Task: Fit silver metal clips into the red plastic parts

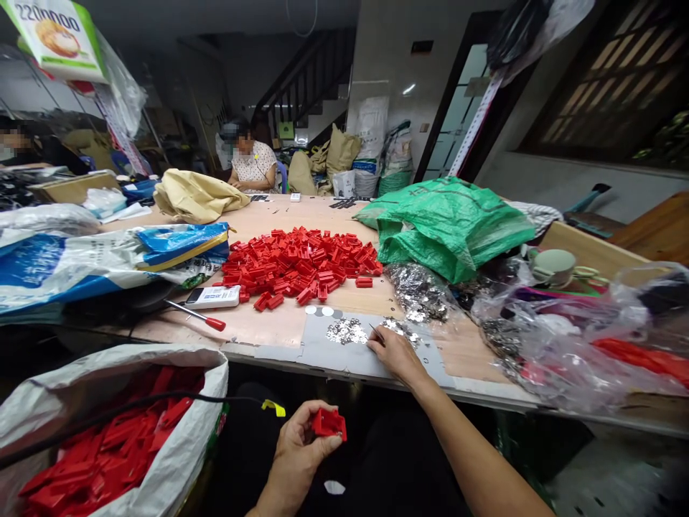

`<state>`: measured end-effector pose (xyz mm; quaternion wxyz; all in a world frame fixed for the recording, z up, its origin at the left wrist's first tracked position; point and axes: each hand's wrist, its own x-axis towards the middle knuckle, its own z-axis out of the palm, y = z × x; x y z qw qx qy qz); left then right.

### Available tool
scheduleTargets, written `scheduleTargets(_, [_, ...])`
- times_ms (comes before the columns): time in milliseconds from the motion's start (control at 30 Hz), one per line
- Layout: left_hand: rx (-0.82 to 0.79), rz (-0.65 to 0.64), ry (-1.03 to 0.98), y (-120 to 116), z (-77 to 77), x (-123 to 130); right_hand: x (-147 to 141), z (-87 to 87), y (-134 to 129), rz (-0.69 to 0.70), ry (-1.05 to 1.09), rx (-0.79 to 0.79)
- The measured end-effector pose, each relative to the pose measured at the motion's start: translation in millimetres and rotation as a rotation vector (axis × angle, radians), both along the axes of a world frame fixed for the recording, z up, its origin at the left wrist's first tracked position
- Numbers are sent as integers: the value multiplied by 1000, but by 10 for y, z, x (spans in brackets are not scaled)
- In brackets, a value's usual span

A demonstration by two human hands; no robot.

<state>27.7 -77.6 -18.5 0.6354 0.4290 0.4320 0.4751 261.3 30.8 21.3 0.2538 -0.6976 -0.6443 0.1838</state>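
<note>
My left hand (pixel 296 452) holds one red plastic part (pixel 329 424) between thumb and fingers, in front of the table edge. Over the grey sheet (pixel 323 352) on the table, my right hand (pixel 395 352) pinches a thin, dark, pointed tool (pixel 376 332). Small shiny metal pieces (pixel 346 331) lie in a pile just left of that hand, and more (pixel 401 330) lie behind it. A large heap of red parts (pixel 301 262) covers the middle of the table.
A white sack (pixel 215 373) of red parts stands at lower left. A screwdriver (pixel 215 324), a white device (pixel 212 296), a green bag (pixel 452 215) and plastic bags of metal pieces (pixel 420 291) lie on the table. A person (pixel 255 165) sits at its far side.
</note>
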Motion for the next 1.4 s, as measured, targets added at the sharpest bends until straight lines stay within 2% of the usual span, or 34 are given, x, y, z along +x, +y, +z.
scheduleTargets(200, [93,68,81,155,194,-77,-50,13,-180,38,197,41])
scheduleTargets(400, [332,118,285,259,392,-95,-459,159,-589,220,702,-80])
scheduleTargets(567, [568,165,455,231,523,-59,-664,197,-747,270,686,28])
scheduleTargets(733, [689,124,485,172,576,-40,-710,145,-765,299,592,57])
scheduleTargets(833, [734,105,496,145,566,-43,-710,147,-782,327,640,26])
scheduleTargets(967, [671,75,450,121,566,-46,-715,229,-827,325,810,-75])
scheduleTargets(1133, [431,30,295,119,566,-38,-699,342,-887,291,976,-216])
scheduleTargets(1267, [267,1,129,134,575,-31,-626,331,-908,252,992,-205])
scheduleTargets(1400, [183,-25,-9,153,601,-15,-573,299,-922,293,957,-204])
